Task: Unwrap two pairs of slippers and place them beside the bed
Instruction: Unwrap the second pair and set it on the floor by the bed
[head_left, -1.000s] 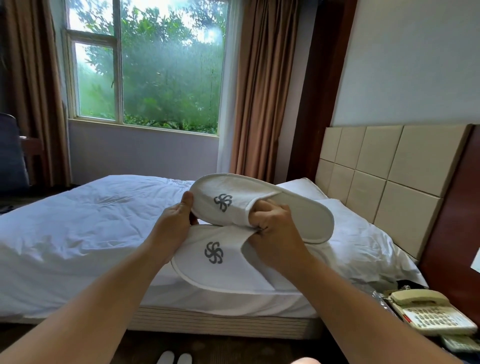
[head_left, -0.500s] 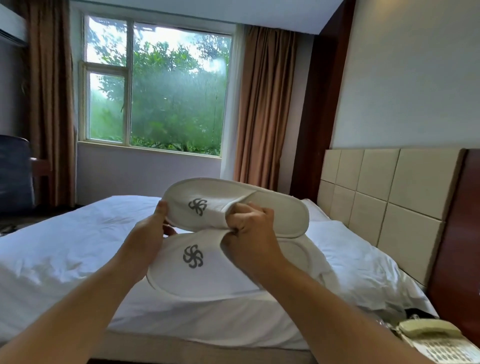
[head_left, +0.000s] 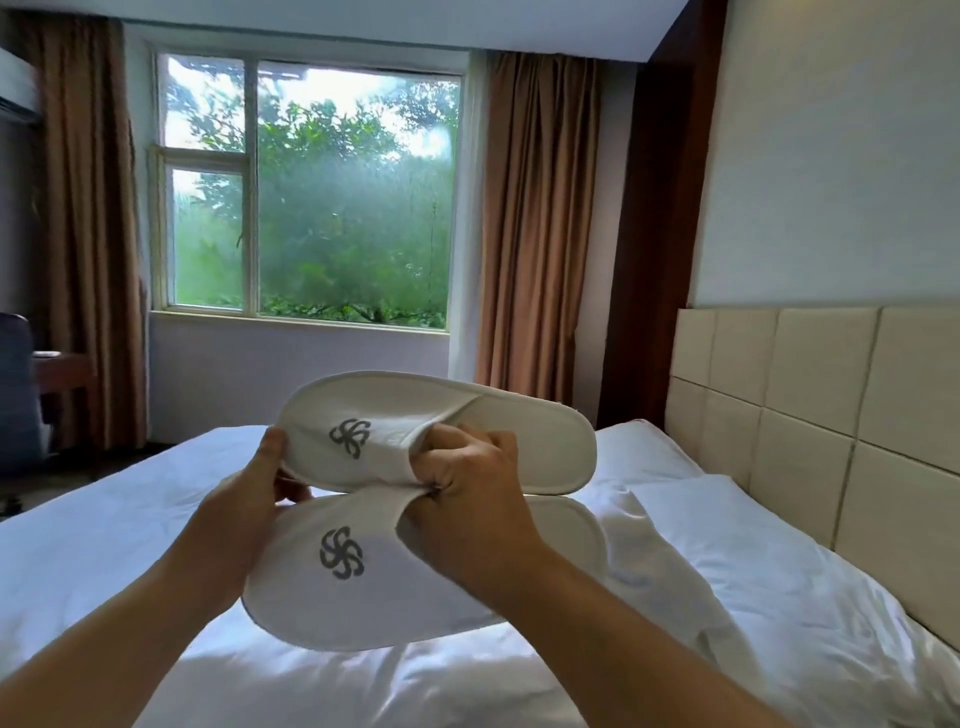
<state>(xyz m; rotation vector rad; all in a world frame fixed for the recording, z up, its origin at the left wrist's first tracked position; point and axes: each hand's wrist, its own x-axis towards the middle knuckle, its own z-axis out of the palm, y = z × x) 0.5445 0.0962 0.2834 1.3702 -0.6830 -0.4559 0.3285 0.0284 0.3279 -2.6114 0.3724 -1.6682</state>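
The fingers (head_left: 457, 441) of the right hand (head_left: 467, 488) are curled tight, pinching the open edges of both toe covers together. The thumb (head_left: 271, 448) of the left hand (head_left: 244, 504) presses on the toe rim of the upper slipper (head_left: 519, 441), and its other fingers are tucked underneath, gripping it. The lower slipper (head_left: 332, 597) lies just under the upper one, touching it at the pinch. Both are white with a grey pinwheel mark and are held in the air above the bed (head_left: 104, 545), toes pointing away from its headboard (head_left: 805, 415). A pillow (head_left: 779, 551) lies at the head of the bed, and a window (head_left: 337, 208) stands beyond the bed's far side.
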